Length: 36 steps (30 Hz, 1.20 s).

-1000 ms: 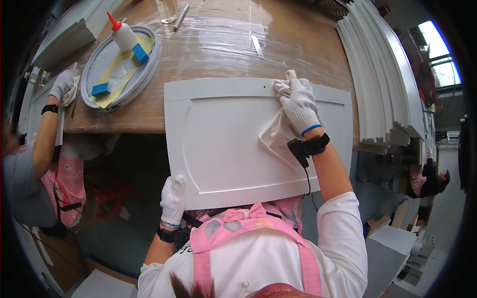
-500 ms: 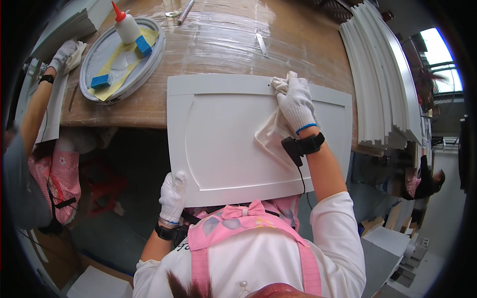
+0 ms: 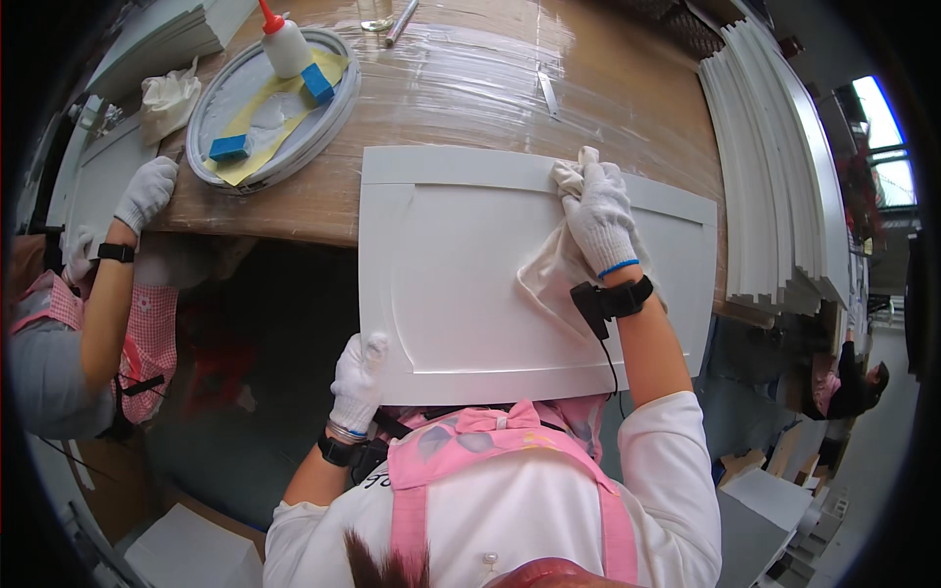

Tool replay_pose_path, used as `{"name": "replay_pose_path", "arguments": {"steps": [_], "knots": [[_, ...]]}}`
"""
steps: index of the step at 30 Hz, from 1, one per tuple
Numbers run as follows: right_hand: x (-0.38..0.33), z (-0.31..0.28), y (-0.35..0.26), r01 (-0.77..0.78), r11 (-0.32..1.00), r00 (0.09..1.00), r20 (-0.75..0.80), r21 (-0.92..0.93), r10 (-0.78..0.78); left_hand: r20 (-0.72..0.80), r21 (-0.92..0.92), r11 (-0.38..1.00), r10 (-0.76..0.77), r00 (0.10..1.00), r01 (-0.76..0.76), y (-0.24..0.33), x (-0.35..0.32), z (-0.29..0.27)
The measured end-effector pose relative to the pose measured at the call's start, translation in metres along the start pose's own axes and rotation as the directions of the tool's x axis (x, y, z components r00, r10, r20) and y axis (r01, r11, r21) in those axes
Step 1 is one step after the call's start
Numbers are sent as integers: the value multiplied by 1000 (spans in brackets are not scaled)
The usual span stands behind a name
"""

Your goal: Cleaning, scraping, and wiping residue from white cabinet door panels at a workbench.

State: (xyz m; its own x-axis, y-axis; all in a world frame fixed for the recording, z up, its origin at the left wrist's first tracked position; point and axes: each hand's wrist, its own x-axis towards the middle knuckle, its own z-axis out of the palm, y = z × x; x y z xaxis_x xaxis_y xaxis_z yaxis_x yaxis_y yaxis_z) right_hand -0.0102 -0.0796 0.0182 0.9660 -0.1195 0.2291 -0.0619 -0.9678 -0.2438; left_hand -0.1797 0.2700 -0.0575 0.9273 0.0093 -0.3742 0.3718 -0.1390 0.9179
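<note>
A white panel (image 3: 470,284) with a raised frame lies before me, its far part on the table and its near edge close to my apron. My left hand (image 3: 357,380), in a white knit glove, is closed on the panel's near left corner, thumb on top. Bunched in my gloved right hand (image 3: 600,216) is an off-white cloth (image 3: 549,279), pressed against the panel's far frame strip right of the middle. The cloth's loose end spreads over the recessed centre beneath my wrist.
At the far left, a round lid (image 3: 348,108) carries a glue bottle (image 3: 286,49), yellow paper and blue blocks (image 3: 229,148). A metal strip (image 3: 548,95) lies on the film-covered table (image 3: 451,108). White boards (image 3: 765,167) stack at right. A co-worker's gloved hand (image 3: 149,189) is at left.
The view has shifted, moving the scene rightward. My right hand and cloth have slid slightly left along the far strip. The co-worker's hand has left a crumpled cloth and come nearer.
</note>
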Motion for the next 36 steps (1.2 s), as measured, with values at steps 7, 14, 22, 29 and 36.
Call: {"name": "replay_pose_path", "arguments": {"steps": [7,14,22,29,36], "knots": [[-4,2,53,-327,944,940,-117,-49,320,-11,27,1000,8,1000,-8,0,0,0],[-18,45,-110,290,957,952,-92,-24,-290,-3,110,994,6,1000,-6,9,-2,-6],[-87,-12,-154,-113,593,560,544,797,-625,-53,-274,952,128,990,-138,-21,9,2],[-11,26,-64,-13,866,994,97,499,-41,230,-359,933,70,971,18,-6,-24,-17],[-106,15,-170,538,708,721,184,458,-668,455,-849,236,-130,881,473,4,-36,-10]]}}
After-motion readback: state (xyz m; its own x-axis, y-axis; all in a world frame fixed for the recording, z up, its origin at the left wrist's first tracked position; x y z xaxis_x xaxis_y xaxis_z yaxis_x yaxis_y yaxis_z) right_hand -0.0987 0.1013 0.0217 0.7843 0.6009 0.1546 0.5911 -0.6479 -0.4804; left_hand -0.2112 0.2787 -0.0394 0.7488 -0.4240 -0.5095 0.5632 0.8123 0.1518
